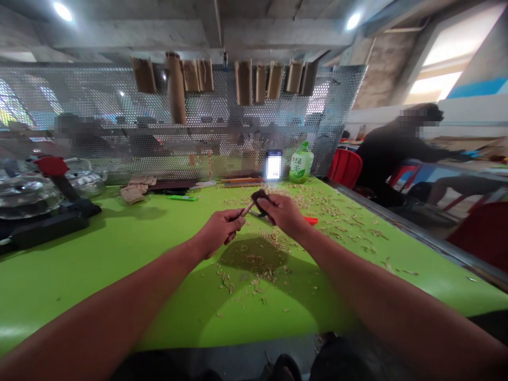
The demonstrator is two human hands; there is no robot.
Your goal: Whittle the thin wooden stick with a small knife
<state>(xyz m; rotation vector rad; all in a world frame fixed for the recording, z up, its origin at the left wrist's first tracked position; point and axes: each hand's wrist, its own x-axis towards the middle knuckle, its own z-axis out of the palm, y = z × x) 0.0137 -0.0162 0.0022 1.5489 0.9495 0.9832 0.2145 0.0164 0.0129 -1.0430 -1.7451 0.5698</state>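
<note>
Over the green table point(166, 275), my left hand point(223, 230) is closed around a thin, pale wooden stick point(248, 208) that slants up to the right. Closed as well, my right hand point(283, 211) pinches a dark brown piece, which looks like folded sandpaper point(260, 196), against the stick's far end. How far it wraps around the stick is hidden by the fingers. Curled wood shavings point(257, 259) lie beneath both hands. Beside my right wrist rests an orange-red object point(311, 220), partly covered by the arm.
A lit phone point(273, 165) and a green tea bottle point(301, 163) stand before the perforated metal screen point(234, 132). A green utility knife point(182, 198) lies left of centre. Metal kettles point(27, 196) and a black stand point(51, 225) occupy the left. Another person point(384, 143) sits at the right.
</note>
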